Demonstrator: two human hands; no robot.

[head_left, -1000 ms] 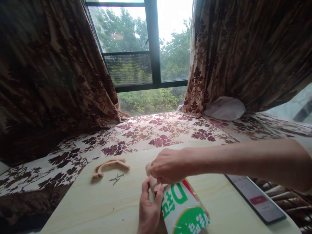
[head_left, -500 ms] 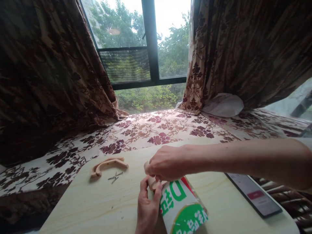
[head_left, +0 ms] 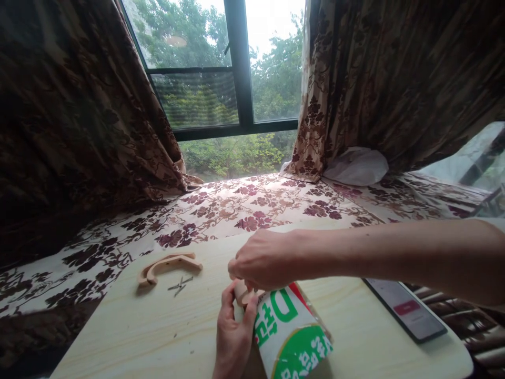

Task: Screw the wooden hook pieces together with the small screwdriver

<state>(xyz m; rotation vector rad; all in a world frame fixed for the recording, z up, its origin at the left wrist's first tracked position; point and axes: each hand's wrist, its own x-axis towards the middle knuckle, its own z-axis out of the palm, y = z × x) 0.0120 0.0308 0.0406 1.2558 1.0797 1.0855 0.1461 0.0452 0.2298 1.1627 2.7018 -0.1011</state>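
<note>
Near the table's middle, my left hand [head_left: 235, 329] grips a small pale wooden piece [head_left: 242, 293] between thumb and fingers. Just above it, my right hand [head_left: 262, 260] is closed, knuckles up, its fingertips at the top of the wooden piece; what they pinch is hidden. A white packet with green lettering [head_left: 290, 334] lies beside my left hand, partly under my right hand. Two curved wooden pieces [head_left: 171, 265] lie together at the left, with several screws [head_left: 181, 285] in front of them.
A phone [head_left: 406, 309] with its screen lit lies at the table's right. Small dark bits dot the pale table [head_left: 150, 326]. Behind it spreads a floral cloth [head_left: 221, 205], with a white plastic bag [head_left: 357, 166], patterned curtains [head_left: 311, 131] and a window.
The whole view has shifted slightly, so things sit a little further left and higher. Both hands keep nearly the same places around the wooden piece.
</note>
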